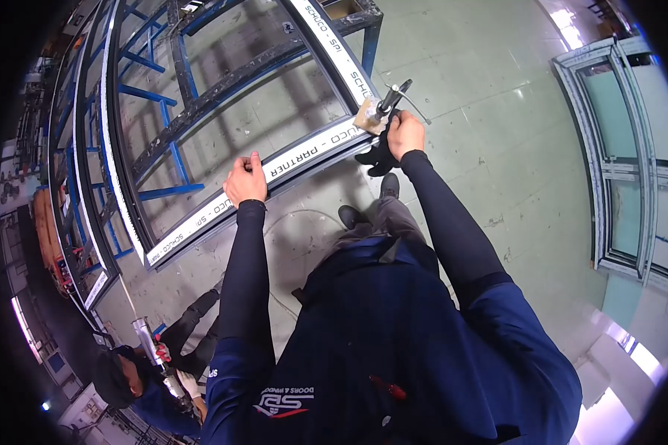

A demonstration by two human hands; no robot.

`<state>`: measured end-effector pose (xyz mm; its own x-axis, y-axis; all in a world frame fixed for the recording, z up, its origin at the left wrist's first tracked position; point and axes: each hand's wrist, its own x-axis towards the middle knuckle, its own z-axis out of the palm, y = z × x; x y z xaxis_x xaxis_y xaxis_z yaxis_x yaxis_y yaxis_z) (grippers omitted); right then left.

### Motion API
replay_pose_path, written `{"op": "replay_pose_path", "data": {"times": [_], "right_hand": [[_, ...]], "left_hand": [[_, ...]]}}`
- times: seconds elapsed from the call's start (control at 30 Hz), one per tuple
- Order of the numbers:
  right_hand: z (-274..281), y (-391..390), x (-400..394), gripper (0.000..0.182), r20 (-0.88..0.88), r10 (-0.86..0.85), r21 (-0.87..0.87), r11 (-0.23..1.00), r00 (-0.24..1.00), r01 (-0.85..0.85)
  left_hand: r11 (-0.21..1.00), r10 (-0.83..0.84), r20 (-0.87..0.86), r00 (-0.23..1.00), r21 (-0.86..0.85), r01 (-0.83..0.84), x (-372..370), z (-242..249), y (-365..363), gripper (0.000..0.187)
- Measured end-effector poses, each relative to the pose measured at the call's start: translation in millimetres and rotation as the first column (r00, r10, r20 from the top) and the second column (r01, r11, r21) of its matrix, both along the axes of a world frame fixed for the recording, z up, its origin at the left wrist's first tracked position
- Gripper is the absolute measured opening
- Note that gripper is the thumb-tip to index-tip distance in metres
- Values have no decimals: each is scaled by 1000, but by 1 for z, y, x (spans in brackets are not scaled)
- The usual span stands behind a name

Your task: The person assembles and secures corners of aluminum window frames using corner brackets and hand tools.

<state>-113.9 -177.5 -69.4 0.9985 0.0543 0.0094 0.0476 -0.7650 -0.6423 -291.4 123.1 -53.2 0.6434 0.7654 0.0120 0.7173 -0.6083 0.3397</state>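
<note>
A dark window frame (pixel 293 158) with white printed protective tape lies across the support stands. My left hand (pixel 245 180) is closed on its near rail, thumb on top and the other fingers curled at the edge. At the frame's right corner, my right hand (pixel 406 135) is closed around a black screw clamp (pixel 381 153) with a metal screw and a thin cross bar. A tan block (pixel 368 116) sits between the clamp's screw end and the taped surface. The palm hides part of the clamp body.
Blue and black metal stands (pixel 200 111) carry the frames, with further frames (pixel 89 148) at the left. A co-worker (pixel 126 374) holds a long silver applicator gun (pixel 150 348) at the lower left. Other window frames (pixel 631 156) lean at the right. A cable (pixel 271 222) crosses the floor.
</note>
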Motion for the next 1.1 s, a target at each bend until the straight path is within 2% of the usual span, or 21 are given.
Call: {"op": "replay_pose_path", "data": {"times": [0.07,0.1,0.23,0.33,0.37,0.47,0.5,0.6,0.67,0.73,0.77,0.8,0.87,0.9,0.93,1.0,1.03,1.07,1.1], "right_hand": [[-4,-1,-5,23,7,-25,87,996,1000,24],[-6,0,-8,21,81,-47,115,993,996,37],[10,4,3,19,-73,-61,29,998,995,63],[-13,2,-9,20,59,-120,136,985,991,111],[-17,1,-9,20,81,-116,124,987,990,105],[3,1,1,24,15,-73,47,996,997,72],[-2,1,1,26,-8,-89,50,995,996,89],[-5,1,-12,25,-9,-158,147,977,987,157],[-5,0,3,24,-78,-97,-11,995,992,96],[-24,-8,25,25,-113,-181,42,982,977,187],[-34,-20,33,25,-217,-206,133,962,954,238],[-44,-30,33,24,-315,-231,437,826,920,357],[-53,-44,28,24,-451,-125,707,553,884,440],[-38,-32,16,23,-440,-139,792,406,887,456],[-30,-29,12,24,-422,-118,728,547,899,414],[-32,-10,10,26,-209,-67,476,864,976,162],[-30,-10,5,26,-62,-85,303,948,994,100],[-18,-12,4,25,27,19,146,989,999,-23],[-32,-17,7,25,-28,47,169,985,998,-42]], "left_hand": [[1000,10,2,1000,-7,-10,3,1,1,42],[999,12,8,1000,-32,-12,4,2,1,43],[1000,-7,-6,1000,-20,7,3,3,2,47],[1000,-14,-3,1000,-17,14,2,0,4,47],[1000,-20,16,1000,-8,21,2,0,3,49],[1000,-29,6,1000,2,29,3,4,0,49],[1000,-18,22,1000,-11,18,3,4,0,43],[999,-1,1,1000,-36,1,6,9,0,43],[1000,2,2,1000,-27,-2,3,8,-2,42],[1000,-5,17,1000,-18,6,2,6,-2,42],[1000,-6,-8,1000,-30,5,1,10,-3,42],[1000,-20,19,1000,-17,21,0,3,0,43],[1000,-20,15,1000,-13,20,0,2,2,43],[1000,-18,19,1000,-14,18,-3,4,-1,43],[1000,-18,33,999,-9,19,0,8,-3,42],[999,-29,30,999,-18,29,3,5,-1,42],[999,-27,35,999,-35,28,4,0,-1,42],[999,-4,39,999,-43,6,1,-7,5,43],[998,-12,45,999,-60,15,2,-16,10,44]]}}
